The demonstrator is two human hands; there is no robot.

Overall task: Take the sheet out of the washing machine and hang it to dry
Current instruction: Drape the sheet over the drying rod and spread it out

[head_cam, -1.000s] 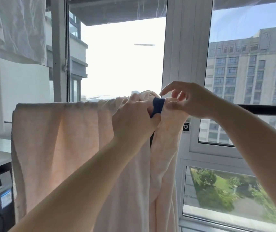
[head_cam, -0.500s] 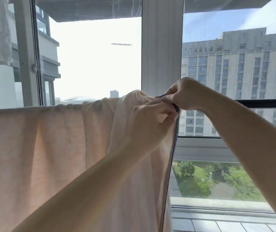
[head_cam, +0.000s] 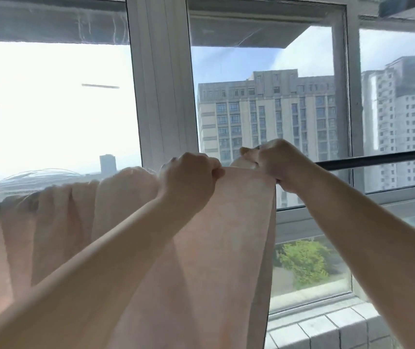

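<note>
Both hands grip the top fold of the sheet [head_cam: 201, 248] on the rod [head_cam: 377, 161]: left hand [head_cam: 188, 176] fisted inboard, right hand [head_cam: 277, 165] at the edge. The rod's bare length runs rightward, nearer the right hand; bunched folds lie left.

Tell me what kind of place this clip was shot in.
Probably an enclosed balcony or laundry nook high up in an apartment block. Both hands, left and right, grip a pink sheet draped over a dark drying rod before large framed windows; high-rise buildings stand outside.
</note>
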